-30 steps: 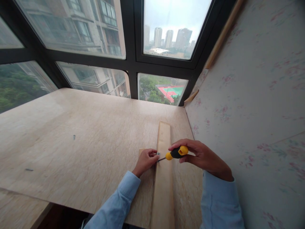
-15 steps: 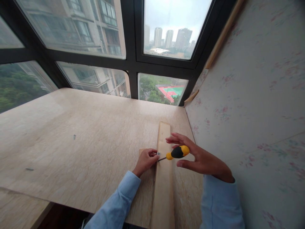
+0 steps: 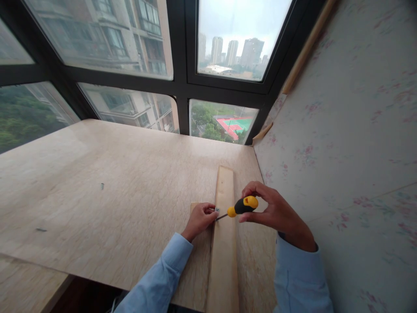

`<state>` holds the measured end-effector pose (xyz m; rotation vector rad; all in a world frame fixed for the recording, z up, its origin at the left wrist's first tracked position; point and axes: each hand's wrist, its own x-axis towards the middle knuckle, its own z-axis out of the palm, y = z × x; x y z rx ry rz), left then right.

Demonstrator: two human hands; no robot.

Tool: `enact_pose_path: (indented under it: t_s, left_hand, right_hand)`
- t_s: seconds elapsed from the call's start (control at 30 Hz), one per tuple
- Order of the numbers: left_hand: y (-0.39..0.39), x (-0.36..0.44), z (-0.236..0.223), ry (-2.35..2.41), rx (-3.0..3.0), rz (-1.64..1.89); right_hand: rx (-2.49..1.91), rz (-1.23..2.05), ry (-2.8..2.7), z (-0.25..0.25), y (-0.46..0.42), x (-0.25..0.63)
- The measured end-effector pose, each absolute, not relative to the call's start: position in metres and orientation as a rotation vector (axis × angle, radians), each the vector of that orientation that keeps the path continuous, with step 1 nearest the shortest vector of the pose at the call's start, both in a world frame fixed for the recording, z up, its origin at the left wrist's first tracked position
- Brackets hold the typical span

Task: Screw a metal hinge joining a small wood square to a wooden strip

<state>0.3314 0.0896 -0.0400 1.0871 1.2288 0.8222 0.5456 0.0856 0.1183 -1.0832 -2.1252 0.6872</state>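
Note:
A long pale wooden plank [image 3: 223, 256] lies lengthwise on the stone-patterned surface. My left hand [image 3: 201, 221] is closed at the plank's left edge, its fingertips pinching a small metal bracket [image 3: 217, 210]. A yellow and black screwdriver [image 3: 243, 205] slants down to the left across the plank, its tip beside my left fingertips; what exactly the tip meets is too small to tell. My right hand [image 3: 272, 210] is curled round the screwdriver handle, thumb below and fingers above. Under my left hand shows the corner of another wooden piece [image 3: 193, 205].
Two loose screws, one [image 3: 102, 186] farther back and one [image 3: 41, 230] nearer, lie on the left of the surface [image 3: 137, 174]. Dark-framed windows [image 3: 182, 108] rise behind it. A flowered wall [image 3: 352, 174] stands close on the right. The surface's front edge drops away below.
The fingers of my right hand, spread apart around the handle before, have closed in on it. The screwdriver handle has turned slightly. My left hand stays in place.

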Motion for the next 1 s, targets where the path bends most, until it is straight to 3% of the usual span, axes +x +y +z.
enact_pose_path:
  t_s: [0.07,0.33,0.63,1.0]
  left_hand:
    - [0.090,0.331,-0.039,1.227,1.087,0.817]
    - [0.090,0.331,-0.043,1.239,1.116,0.827]
    - [0.090,0.332,-0.045,1.223,1.099,0.837]
    - [0.089,0.331,-0.040,1.237,1.118,0.824]
  right_hand:
    - [-1.119,0.665,-2.113,0.116,0.086,0.545]
    - [-0.892,1.174,-2.150,0.117,0.077,0.558]
    - [-1.207,0.604,-2.128,0.115,0.089,0.539]
    - [-0.904,1.189,-2.177,0.121,0.074,0.560]
